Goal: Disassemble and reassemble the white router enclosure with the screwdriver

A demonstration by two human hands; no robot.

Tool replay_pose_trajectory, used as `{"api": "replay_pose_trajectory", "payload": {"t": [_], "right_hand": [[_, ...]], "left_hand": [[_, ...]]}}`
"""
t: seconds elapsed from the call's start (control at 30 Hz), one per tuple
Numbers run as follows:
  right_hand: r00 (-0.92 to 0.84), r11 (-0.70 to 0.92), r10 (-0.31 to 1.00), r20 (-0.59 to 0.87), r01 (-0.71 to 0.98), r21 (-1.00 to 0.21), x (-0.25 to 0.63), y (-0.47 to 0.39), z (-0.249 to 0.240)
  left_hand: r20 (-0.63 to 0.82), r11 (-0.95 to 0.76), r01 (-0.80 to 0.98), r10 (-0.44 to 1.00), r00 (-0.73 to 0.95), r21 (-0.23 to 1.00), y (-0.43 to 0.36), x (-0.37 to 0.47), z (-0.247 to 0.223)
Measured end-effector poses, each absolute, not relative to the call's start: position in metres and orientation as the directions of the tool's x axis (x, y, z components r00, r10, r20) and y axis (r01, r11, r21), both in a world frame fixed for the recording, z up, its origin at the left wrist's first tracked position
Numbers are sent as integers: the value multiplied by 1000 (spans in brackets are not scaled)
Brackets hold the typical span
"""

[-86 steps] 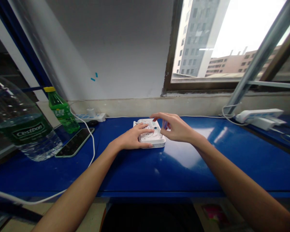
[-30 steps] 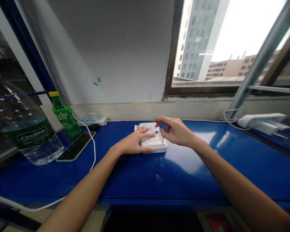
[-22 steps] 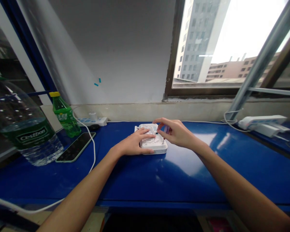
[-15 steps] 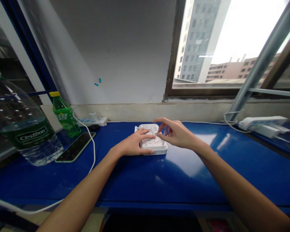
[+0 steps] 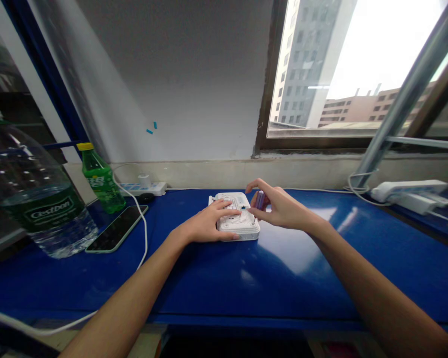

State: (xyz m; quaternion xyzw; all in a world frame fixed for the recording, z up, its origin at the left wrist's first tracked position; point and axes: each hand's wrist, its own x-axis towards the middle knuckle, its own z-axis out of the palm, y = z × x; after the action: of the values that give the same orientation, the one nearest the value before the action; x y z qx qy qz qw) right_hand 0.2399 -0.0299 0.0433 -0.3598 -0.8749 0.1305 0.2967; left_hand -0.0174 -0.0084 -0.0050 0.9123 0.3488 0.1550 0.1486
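Observation:
A white plastic device (image 5: 249, 231) with rounded corners and a ribbed top lies on the blue tabletop. My left hand (image 5: 212, 221) rests over its left part, fingers spread on top and thumb along the near edge. At the device's right side, my right hand (image 5: 278, 206) is curled round a small purple cylinder (image 5: 260, 200); its exact kind is unclear. The thumb tip of that hand is close to the device's surface. A small dark blue-green spot shows on the device between the two hands, and the fingers of my left hand hide part of the top.
To the left stand a large water bottle (image 5: 41, 214) and a green bottle with a yellow cap (image 5: 100, 179). A phone (image 5: 117, 228) lies near them, beside a white cable (image 5: 145, 238). Power strips sit at the back left (image 5: 157, 188) and right (image 5: 406, 191).
My right hand has shifted slightly right, away from the device's middle, and the purple cylinder shows more clearly. My left hand stays in place on the device.

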Motion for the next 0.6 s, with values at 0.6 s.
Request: {"api": "replay_pose_trajectory", "payload": {"t": [0.6], "right_hand": [[-435,637,768,470,445,-629,254,-29,53]], "left_hand": [[429,-761,563,648,629,323,-15,2,-11]]}}
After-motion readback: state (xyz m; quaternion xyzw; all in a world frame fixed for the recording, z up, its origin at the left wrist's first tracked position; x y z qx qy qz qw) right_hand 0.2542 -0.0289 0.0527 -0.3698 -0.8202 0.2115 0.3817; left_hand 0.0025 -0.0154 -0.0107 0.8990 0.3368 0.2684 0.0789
